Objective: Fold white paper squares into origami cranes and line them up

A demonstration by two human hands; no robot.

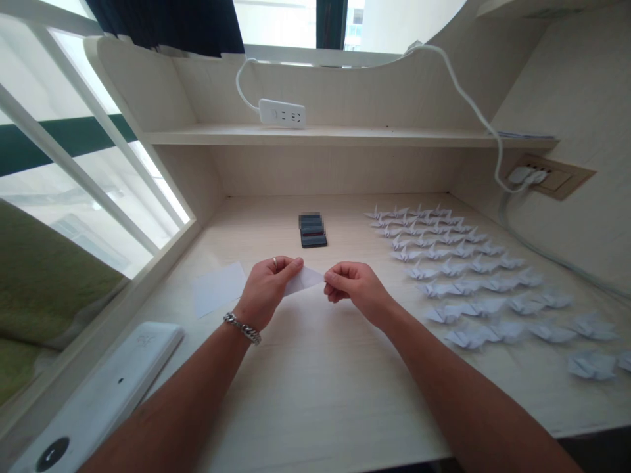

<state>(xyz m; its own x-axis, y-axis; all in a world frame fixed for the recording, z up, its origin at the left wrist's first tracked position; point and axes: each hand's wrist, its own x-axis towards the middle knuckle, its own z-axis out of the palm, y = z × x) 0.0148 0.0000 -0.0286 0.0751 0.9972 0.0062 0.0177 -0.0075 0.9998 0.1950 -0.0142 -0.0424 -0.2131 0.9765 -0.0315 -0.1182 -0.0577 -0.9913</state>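
My left hand and my right hand hold a small folded piece of white paper between them, just above the pale wooden desk. Both hands pinch it, the left at its left end, the right at its right tip. A ring and a metal bracelet are on my left hand and wrist. A flat sheet of white paper lies on the desk left of my left hand.
Several folded white paper cranes lie in rows on the right of the desk. A dark phone lies behind my hands. A white device sits at the front left. A power strip rests on the shelf, cable running to a wall socket.
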